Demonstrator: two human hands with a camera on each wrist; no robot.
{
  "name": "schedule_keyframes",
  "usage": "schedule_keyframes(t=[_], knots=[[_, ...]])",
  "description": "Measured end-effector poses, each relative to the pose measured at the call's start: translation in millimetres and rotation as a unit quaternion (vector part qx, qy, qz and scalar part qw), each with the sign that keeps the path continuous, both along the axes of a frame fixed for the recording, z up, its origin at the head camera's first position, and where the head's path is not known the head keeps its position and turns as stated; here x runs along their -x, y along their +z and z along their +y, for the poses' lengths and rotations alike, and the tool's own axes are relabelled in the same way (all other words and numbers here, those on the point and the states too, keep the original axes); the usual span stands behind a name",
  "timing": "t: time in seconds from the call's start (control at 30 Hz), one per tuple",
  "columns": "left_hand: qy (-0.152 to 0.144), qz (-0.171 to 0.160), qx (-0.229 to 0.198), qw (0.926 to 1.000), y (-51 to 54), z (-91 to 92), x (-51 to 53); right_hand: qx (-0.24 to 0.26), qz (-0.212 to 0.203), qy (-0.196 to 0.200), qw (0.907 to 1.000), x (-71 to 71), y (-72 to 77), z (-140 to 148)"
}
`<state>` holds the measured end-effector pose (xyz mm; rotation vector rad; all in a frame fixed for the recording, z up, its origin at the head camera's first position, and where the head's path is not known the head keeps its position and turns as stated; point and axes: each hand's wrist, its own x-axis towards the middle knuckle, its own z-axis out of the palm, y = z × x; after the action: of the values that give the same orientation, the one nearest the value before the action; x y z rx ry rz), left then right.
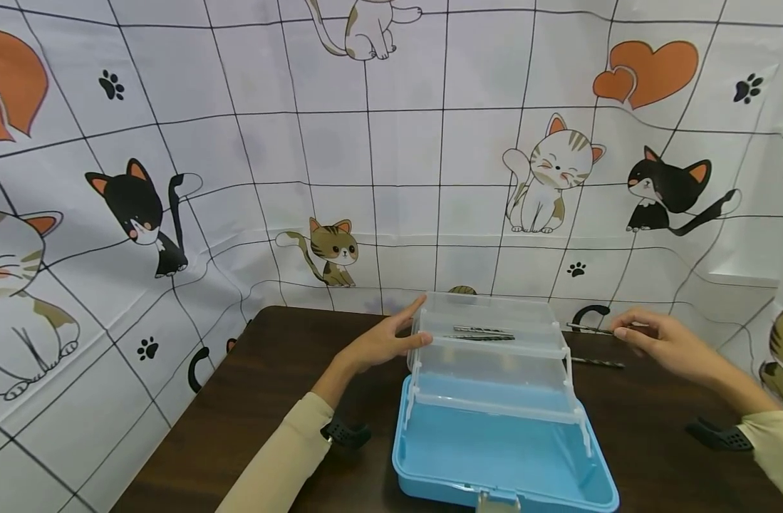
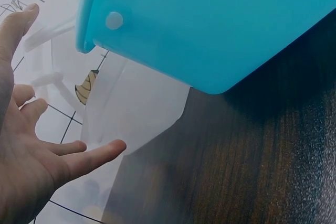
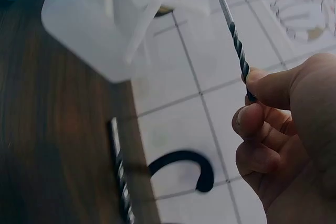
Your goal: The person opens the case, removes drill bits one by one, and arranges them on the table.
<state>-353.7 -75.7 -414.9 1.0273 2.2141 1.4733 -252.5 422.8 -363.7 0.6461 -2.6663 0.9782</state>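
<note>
Between thumb and fingertips my right hand [image 1: 650,335] pinches a drill bit [image 3: 239,48], its smooth shank pointing away from the hand. Another drill bit [image 1: 598,363] lies on the table to the right of the box, below that hand. My left hand [image 1: 386,343] is at the left side of the raised clear tray [image 1: 487,363], fingers extended and spread; whether it touches the tray I cannot tell. Several drill bits [image 1: 484,332] lie in the upper part of the tray. Below it, the blue toolbox [image 1: 500,456] stands unlidded with its inside showing.
The dark wooden table [image 1: 237,427] carries the box. A white sheet [image 1: 404,157] printed with cats and grid lines hangs behind the table. A metal latch [image 1: 496,502] sits at the box's front. Dark straps [image 1: 346,433] are round both wrists.
</note>
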Motion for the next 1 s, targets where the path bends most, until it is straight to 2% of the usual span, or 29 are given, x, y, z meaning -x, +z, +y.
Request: schedule_keyframes(t=[0.17, 0.33, 0.5, 0.6, 0.77, 1.0], knots=[[0.008, 0.009, 0.008, 0.9999, 1.6, -0.6, 4.0, -0.015, -0.007, -0.032, 0.9994, 3.3, -13.5, 14.3], [0.005, 0.011, 0.007, 0.9999, 1.1, 0.2, 4.2, -0.023, -0.032, -0.063, 0.9972, 7.4, -40.1, 29.9], [0.002, 0.007, 0.004, 1.0000, 2.1, 1.1, 1.4, -0.026, -0.059, -0.077, 0.9950, 11.8, -64.9, 40.8], [-0.002, 0.002, 0.003, 1.0000, 2.3, 1.6, 0.4, -0.030, -0.058, -0.075, 0.9950, 13.2, -75.9, 45.7], [-0.005, -0.005, 0.004, 1.0000, 1.6, 2.3, 0.2, -0.030, -0.052, -0.069, 0.9958, 15.2, -87.6, 48.1], [0.000, -0.004, 0.004, 1.0000, 0.7, 0.8, -1.0, -0.039, -0.057, -0.070, 0.9952, 20.6, -93.8, 43.1]])
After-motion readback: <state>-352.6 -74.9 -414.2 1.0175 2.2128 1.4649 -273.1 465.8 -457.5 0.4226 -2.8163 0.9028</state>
